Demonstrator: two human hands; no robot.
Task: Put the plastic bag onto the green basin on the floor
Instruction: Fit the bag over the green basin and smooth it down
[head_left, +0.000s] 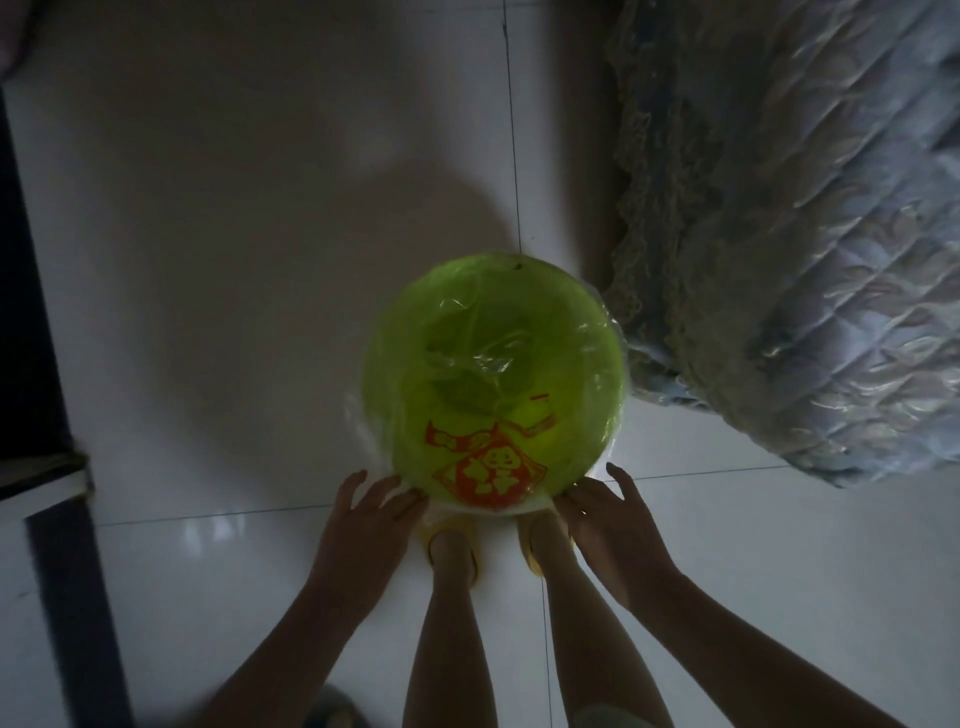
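Seeing plastic bag (485, 358) draped over green basin (597, 358) | left hand (363, 525) 7 o'clock, right hand (608, 519) 5 o'clock, both splayed, gripping nothing | I'd say tucking film under rim.

The basin (493, 374) rim hides the toes of both slippers (452, 540). The quilt (805, 234) runs off the right edge, both forearms leave the bottom edge, and dim light blurs the bag's (488, 467) red print.

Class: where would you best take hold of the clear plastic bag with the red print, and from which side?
Grip the loose skirt of the clear plastic bag hanging past the round green basin's near rim, from the person's side. Over the bowl it lies flat, without folds to pinch; both hands, left and right, are there.
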